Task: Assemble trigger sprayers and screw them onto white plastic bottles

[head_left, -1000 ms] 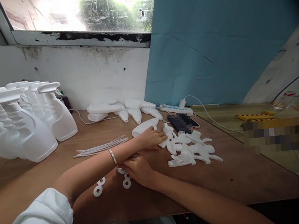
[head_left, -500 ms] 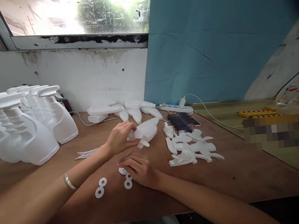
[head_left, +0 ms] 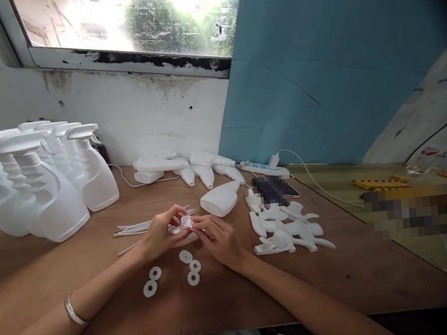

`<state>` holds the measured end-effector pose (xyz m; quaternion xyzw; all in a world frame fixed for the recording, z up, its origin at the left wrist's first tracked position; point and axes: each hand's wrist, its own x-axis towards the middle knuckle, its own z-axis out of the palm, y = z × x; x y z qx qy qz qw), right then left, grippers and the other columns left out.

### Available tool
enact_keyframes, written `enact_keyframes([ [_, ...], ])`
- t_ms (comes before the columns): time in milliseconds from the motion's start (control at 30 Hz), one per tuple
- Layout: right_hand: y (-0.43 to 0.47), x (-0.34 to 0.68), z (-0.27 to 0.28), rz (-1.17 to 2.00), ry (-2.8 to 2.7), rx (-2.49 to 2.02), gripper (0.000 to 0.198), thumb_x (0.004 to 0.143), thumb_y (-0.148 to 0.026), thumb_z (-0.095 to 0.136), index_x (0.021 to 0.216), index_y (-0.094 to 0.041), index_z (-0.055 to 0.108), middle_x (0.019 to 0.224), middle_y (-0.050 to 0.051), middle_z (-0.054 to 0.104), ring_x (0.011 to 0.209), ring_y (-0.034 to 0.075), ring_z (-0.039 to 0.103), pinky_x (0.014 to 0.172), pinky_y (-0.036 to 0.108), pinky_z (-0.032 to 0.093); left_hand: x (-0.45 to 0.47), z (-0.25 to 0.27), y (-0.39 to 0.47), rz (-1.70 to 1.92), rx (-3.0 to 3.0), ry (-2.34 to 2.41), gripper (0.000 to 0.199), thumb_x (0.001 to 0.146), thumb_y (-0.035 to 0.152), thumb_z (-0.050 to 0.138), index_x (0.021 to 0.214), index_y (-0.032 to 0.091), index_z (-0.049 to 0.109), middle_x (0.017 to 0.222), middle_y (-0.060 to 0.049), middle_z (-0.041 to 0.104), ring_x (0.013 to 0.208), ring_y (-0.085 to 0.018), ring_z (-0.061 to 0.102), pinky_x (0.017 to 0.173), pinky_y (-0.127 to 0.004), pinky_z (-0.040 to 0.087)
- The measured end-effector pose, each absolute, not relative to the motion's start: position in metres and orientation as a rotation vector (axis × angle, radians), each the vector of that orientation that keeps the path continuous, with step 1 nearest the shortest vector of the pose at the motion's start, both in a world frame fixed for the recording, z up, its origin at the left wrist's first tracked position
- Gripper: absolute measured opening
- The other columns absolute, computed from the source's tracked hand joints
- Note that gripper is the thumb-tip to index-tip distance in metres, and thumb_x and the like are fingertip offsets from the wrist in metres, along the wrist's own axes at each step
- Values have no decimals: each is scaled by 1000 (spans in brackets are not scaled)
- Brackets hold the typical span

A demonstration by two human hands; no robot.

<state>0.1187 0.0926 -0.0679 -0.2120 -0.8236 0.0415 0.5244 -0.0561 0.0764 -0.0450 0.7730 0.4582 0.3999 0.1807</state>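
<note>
In the head view my left hand is closed around a white trigger spray head, its round collar turned up and towards the right. The fingertips of my right hand are pinched together against the edge of that collar. Anything small between them is hidden. Below the hands lie several flat white ring washers, with another pair of washers further left. Thin white dip tubes lie partly behind my left hand. A loose white bottle rests on its side just beyond my fingers.
White spray bottles with heads stand at the left. More bottles lie by the wall. Loose spray heads are piled at the right, near a phone and a power strip. Yellow objects sit far right.
My left hand has come down and nearer with the spray head, away from the lying bottle. My right hand has risen from the washers to meet it. The view has shifted slightly.
</note>
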Motion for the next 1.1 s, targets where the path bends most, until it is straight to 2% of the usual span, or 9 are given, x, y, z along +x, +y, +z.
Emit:
enact_keyframes([
  [133, 93, 118, -68, 126, -2000, -506, 8, 83, -15, 50, 82, -20, 56, 88, 5, 66, 86, 15, 60, 75, 30, 50, -53, -51, 76, 1118, 2230, 1302, 17, 73, 34, 57, 75, 19, 48, 66, 3, 55, 60, -10, 52, 58, -21, 41],
  [267, 93, 116, -69, 184, -2036, -493, 7, 83, -16, 50, 82, -20, 56, 85, 5, 65, 85, 15, 59, 74, 30, 50, -55, -56, 79, 1098, 2303, 1272, 18, 75, 34, 55, 68, 17, 50, 66, 3, 57, 60, -10, 51, 58, -20, 40],
  [567, 95, 118, -71, 235, -2077, -537, 9, 84, -20, 51, 83, -20, 60, 87, 5, 66, 88, 16, 59, 77, 32, 49, -57, -60, 80, 1061, 2380, 1364, 20, 74, 38, 57, 70, 18, 53, 69, 2, 61, 63, -12, 53, 66, -24, 41],
  [767, 96, 118, -74, 245, -2088, -547, 13, 84, -17, 50, 88, -20, 62, 89, 5, 67, 88, 16, 58, 78, 32, 49, -56, -61, 80, 1086, 2376, 1352, 18, 74, 35, 56, 70, 18, 52, 68, 2, 60, 62, -11, 53, 64, -24, 42],
  [1100, 96, 119, -71, 188, -2157, -531, 20, 85, -13, 45, 95, -18, 62, 98, 7, 66, 90, 17, 56, 79, 33, 48, -55, -59, 77, 1100, 2295, 1335, 23, 72, 32, 59, 80, 20, 42, 72, 2, 56, 63, -12, 54, 62, -24, 44],
])
